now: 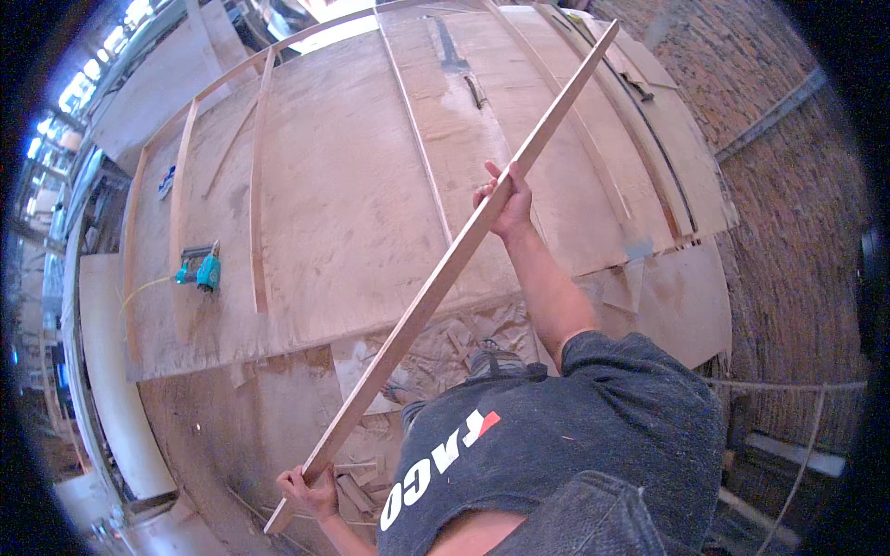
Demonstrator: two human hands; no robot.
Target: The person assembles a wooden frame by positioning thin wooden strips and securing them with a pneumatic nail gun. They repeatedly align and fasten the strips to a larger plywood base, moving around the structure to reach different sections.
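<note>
A long, thin wooden strip (436,283), pale and straight-edged, slants steeply across the view, its low end at lower left and its high end at upper right. It hangs in the air above the plywood sheets (352,195). The left hand (311,489) grips it near the bottom end; the right hand (505,199) clasps it above its middle.

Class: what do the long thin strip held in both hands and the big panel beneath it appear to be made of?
Long thin strip: pale, unfinished sawn wood, with straight edges and a matt face. Big panel: probably bare plywood, a broad flat reddish-brown sheet with faint grain and thin battens across it.
</note>
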